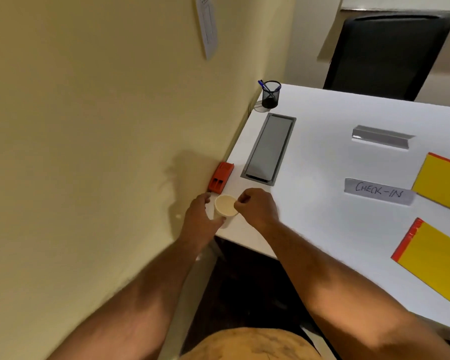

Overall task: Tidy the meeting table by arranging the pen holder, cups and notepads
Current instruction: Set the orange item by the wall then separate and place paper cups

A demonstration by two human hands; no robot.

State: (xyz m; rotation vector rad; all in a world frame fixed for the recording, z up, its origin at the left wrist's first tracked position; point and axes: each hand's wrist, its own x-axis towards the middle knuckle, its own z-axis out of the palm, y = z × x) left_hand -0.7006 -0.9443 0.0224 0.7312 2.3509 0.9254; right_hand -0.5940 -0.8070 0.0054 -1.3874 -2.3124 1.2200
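Paper cup [226, 205], near-left table [322, 229] corner: left hand [202, 216] wraps its side, right hand [257, 206] fingertips pinch the rim (steadying, probably, for repositioning).

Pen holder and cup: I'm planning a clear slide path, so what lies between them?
In the head view, the grey recessed panel and red block lie between pen holder and cup.
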